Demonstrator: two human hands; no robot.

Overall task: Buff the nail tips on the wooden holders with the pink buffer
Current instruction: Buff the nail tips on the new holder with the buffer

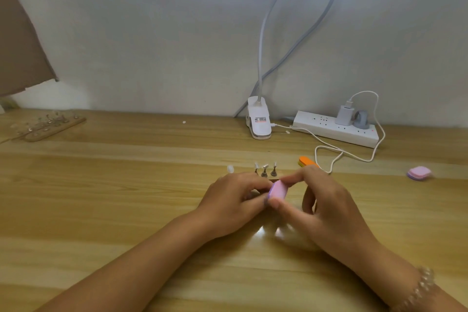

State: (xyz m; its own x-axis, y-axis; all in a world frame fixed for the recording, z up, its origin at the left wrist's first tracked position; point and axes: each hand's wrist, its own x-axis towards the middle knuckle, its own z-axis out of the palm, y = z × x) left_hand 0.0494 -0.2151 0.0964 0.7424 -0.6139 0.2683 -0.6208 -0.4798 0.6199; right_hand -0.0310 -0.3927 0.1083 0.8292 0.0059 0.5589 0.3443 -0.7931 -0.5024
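Now, pink buffer [278,189]: pinched in the right hand [326,208], just past the middle of the worktop [126,185] toward its near edge, tilted, lower end up against the left hand [233,201].
Right hand grip: thumb on the near end, fingertips over the far end, curled snug round the block, nothing else held.
Left hand grip: fingers curled in toward the buffer; probably steadying a holder, but contents out of sight, so no telling whether gripping anything.
Row of nail tips on holders [265,171]: three small stands side by side just beyond the knuckles, toward the far edge; one loose clear tip [230,169] just beside them on the left.
Doing it well: short, light strokes, buffer face laid flat along the tip's curve, holder braced low to stop any rocking; easy on the pressure, thin plastic likely to flex or pop off.
Hidden: the tip being worked, covered by both hands; contact between buffer and tip not visible.
Hard to make out: wooden board [48,125] at the far left corner, blurred, small stands on it, tips uncertain; second pink block [419,173] near the right edge, soft; orange file [307,161] partly behind the right fingers.
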